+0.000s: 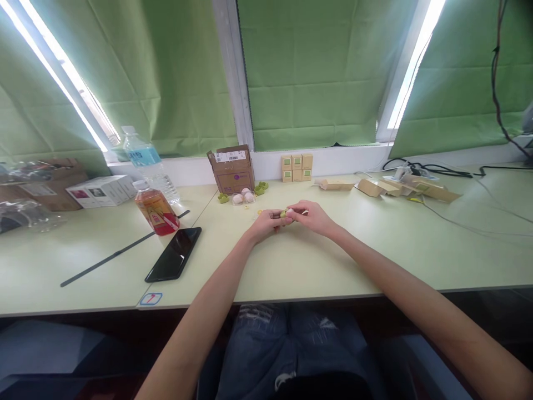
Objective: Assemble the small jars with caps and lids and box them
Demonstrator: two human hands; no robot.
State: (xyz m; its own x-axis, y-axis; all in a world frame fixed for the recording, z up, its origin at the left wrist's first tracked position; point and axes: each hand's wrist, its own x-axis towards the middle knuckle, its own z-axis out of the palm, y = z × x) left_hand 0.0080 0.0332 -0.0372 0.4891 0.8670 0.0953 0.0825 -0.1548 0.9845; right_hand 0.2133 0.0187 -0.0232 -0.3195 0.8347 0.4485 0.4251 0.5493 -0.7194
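Note:
Both my hands meet over the middle of the pale green table [316, 261]. My left hand [268, 222] and my right hand [312, 215] pinch one small yellow-green and white piece [286, 213] between their fingertips, just above the tabletop. Both hands are closed on it. A tiny yellow bit [260, 211] lies on the table just left of the hands. Behind them sits a clear bag of white round pieces [244, 196] with small green caps [223, 198] beside it.
An open cardboard box [232, 168] and a stack of small tan boxes [296, 167] stand at the back. Flat tan cartons [400, 188] and cables [433, 168] lie at the right. At the left are a black phone [174, 254], two bottles [156, 208], a white box [102, 190].

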